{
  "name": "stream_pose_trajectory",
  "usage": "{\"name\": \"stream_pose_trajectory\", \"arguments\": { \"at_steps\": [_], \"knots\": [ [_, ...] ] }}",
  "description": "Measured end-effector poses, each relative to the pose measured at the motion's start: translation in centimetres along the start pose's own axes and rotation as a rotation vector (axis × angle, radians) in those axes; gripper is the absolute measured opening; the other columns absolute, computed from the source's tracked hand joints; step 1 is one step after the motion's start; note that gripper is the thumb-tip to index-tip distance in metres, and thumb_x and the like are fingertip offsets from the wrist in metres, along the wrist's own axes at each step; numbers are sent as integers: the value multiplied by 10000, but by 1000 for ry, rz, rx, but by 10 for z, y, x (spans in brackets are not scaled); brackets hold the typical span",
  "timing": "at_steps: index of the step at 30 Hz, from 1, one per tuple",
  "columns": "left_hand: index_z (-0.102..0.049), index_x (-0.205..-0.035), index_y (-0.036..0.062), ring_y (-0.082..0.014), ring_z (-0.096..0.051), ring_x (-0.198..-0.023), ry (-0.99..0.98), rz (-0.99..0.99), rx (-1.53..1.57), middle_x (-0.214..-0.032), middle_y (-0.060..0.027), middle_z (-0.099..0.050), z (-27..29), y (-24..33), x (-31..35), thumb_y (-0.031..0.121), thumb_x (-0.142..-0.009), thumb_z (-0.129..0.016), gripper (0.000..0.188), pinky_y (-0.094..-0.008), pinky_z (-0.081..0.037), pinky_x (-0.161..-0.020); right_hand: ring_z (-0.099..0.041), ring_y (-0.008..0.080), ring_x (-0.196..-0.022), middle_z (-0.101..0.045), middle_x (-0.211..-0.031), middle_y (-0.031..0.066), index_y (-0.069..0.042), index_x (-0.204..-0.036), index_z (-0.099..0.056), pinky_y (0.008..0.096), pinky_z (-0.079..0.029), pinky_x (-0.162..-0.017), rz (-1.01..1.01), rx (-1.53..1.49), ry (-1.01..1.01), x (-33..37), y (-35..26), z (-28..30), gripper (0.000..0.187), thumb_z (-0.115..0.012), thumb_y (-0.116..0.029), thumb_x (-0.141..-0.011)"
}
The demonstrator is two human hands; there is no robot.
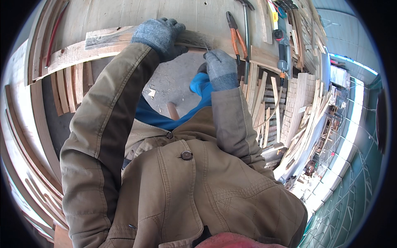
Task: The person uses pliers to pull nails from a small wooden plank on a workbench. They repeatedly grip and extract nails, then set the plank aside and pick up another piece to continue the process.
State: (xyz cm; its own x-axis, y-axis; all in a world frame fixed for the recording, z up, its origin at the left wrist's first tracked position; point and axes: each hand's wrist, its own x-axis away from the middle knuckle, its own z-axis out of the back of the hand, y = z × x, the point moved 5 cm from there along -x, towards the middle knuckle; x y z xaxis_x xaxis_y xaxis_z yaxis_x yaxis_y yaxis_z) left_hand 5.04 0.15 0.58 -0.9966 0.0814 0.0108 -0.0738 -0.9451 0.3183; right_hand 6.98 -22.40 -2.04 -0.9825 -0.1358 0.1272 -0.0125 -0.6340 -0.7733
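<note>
My left hand, in a grey knit glove, lies over a weathered wooden board along the bench's near edge. Its fingers wrap over the far side and the thumb is at the near side. My right hand, gloved alike, is closed by the board's right end. From its fingertips a thin, nail-like metal piece sticks up toward the board; its lower part is hidden in the glove. To the right of that hand lie pliers with orange handles and a metal-shafted hammer.
The wooden bench spans the top. A red rod lies at its left. Corded power tools sit at the right. Wood strips are piled at the right, more slats below the bench. Scraps dot the floor.
</note>
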Motion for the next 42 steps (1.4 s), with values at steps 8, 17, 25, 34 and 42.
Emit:
{"name": "stream_pose_trajectory", "arguments": {
  "at_steps": [8, 17, 25, 34, 42],
  "knots": [
    [-652, -1385, 155, -359, -672, -1200, -3, -3, 0, -1317, -139, -688, -2, 0, 0, 551, -833, -813, 698, -467, -544, -1045, -684, 299, -775, -707, -834, 178, -9, -980, -772, 400, -529, -705, -1, 118, -42, 0, -5, 6, 229, -716, -227, -940],
    [-644, -1405, 161, -353, -667, -1216, -5, 8, -17, -1330, -135, -685, -3, 1, -2, 558, -832, -813, 718, -465, -542, -1062, -673, 222, -733, -717, -818, 138, -4, -1001, -784, 366, -528, -678, 25, 270, -163, -16, -19, 17, 216, -702, -195, -946],
    [-657, -1393, 161, -353, -667, -1213, 17, -1, -30, -1335, -136, -685, -4, 1, -1, 557, -827, -816, 709, -461, -546, -1056, -718, 255, -800, -746, -893, 140, -29, -1020, -787, 391, -567, -743, -28, 232, -148, -12, -16, 13, 165, -697, -140, -939],
    [-655, -1395, 153, -357, -666, -1208, 23, -4, 2, -1321, -136, -691, -8, -1, -2, 542, -824, -820, 710, -465, -539, -1054, -728, 326, -993, -765, -1082, 131, -109, -1077, -801, 445, -588, -893, 179, 890, -377, -45, -44, 15, 207, -705, -127, -894],
    [-654, -1395, 144, -362, -664, -1215, 31, -3, -26, -1331, -139, -688, -10, 0, -1, 553, -827, -810, 717, -469, -535, -1064, -730, 250, -814, -755, -889, 162, -16, -1007, -784, 386, -573, -744, 220, 442, -152, -21, -18, 13, 169, -704, -153, -951]
  ]
}}
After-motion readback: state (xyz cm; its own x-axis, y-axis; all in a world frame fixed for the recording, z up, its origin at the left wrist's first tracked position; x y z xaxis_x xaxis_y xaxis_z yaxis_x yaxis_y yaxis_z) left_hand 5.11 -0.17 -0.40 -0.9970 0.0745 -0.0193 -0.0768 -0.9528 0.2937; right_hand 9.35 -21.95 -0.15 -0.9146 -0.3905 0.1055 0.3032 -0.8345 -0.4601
